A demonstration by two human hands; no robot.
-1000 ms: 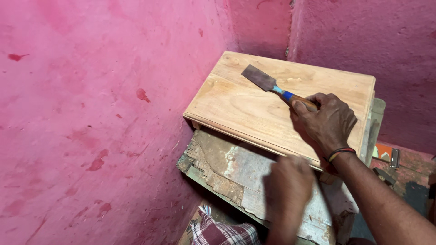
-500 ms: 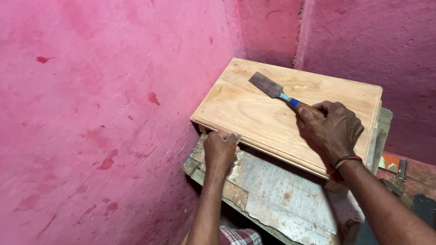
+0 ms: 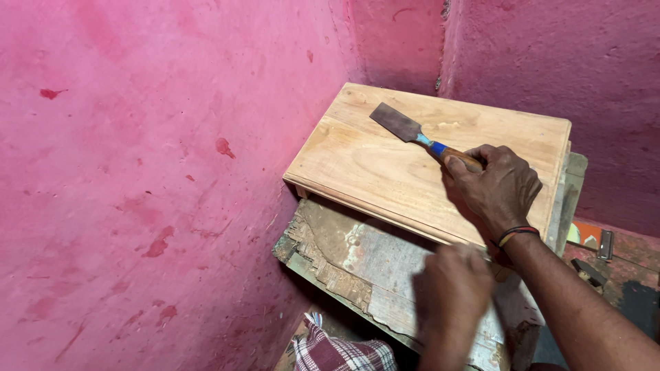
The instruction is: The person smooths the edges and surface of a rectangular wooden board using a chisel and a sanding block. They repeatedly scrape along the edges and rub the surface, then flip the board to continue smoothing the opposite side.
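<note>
Walls: rough pink plaster filled the left side and the back, marked with darker red blotches; they met in a corner behind the work.
Bench: a worn, chipped board with flaking grey paint stood under the work, its ragged edge towards the left wall.
Wooden panel: a pale rectangular board lay flat on the bench, one long edge near the left wall and the far end close to the corner.
Right hand: the right hand lay on the panel near its right end, fingers curled tight round the chisel's handle, a black and red band at the wrist.
Left hand: the left hand was a blurred, loosely closed fist over the bench just below the panel's near edge; whether it pinched anything could not be told.
Chisel: the chisel lay low across the panel, its dark flat blade pointing up and left, with a blue collar ahead of the brown handle.
Change: half a second before, the left hand had rested at the panel's near left corner; it had since drawn back to the right, towards the body, while the right hand kept its grip.
Package: a small orange and white flat packet lay at the right edge, beyond the panel.
Cloth: a scrap of checked fabric showed at the bottom.
</note>
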